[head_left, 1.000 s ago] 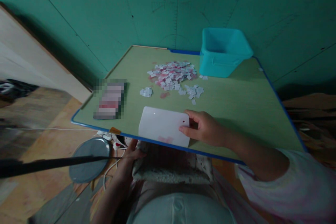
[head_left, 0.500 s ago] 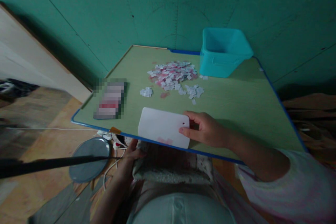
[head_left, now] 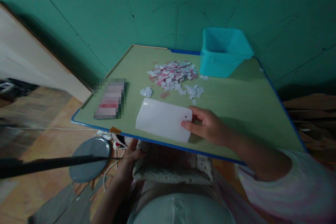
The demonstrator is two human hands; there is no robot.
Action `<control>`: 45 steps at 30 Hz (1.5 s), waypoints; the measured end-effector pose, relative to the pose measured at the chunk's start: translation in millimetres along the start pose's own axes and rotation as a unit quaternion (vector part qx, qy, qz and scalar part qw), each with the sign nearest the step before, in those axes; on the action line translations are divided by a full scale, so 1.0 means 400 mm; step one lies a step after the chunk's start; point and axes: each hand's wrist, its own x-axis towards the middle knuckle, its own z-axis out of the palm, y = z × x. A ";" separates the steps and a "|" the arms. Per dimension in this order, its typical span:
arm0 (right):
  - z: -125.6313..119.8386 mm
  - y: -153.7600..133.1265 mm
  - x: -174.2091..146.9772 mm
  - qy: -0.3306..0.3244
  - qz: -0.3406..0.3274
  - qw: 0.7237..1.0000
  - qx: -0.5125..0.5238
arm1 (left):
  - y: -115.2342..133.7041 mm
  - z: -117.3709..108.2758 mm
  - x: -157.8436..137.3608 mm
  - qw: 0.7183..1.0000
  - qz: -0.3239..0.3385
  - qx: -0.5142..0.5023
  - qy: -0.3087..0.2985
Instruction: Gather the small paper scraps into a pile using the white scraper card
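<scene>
My right hand [head_left: 206,126] is closed on the corner of a white plastic scraper [head_left: 162,120], a thin flat sheet with a small hole near my thumb. It is tilted above the front edge of the green table [head_left: 236,112]. Beyond it lie a big heap of small white and pinkish paper squares [head_left: 174,73], a loose cluster [head_left: 194,91] and a small pile [head_left: 147,91]. Below the table edge, my left hand [head_left: 133,155] is closed on the rim of an open whitish sack [head_left: 173,175], whose mouth faces up under the edge.
A turquoise plastic bin [head_left: 220,59] stands at the table's back right. At the left lies a blurred-out phone-like object [head_left: 110,101]. Beneath the left edge are a round grey stool [head_left: 90,159] and white cables [head_left: 106,176]. The green wall [head_left: 157,10] rises behind.
The scraper has lifted and moved slightly away from the front edge, its near side now off the blue rim. The pink scraps at its lower edge are gone from view. My left hand stays put.
</scene>
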 end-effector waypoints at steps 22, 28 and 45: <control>-0.087 0.035 0.071 0.185 -0.007 0.983 0.017 | -0.008 -0.030 0.012 0.999 0.020 -0.011 -0.022; -0.093 0.027 0.064 0.215 -0.015 0.976 0.031 | -0.008 -0.035 0.015 0.999 0.016 -0.034 -0.035; -0.072 0.017 0.034 0.110 0.044 0.985 0.128 | 0.006 -0.012 -0.001 1.000 -0.003 0.011 0.002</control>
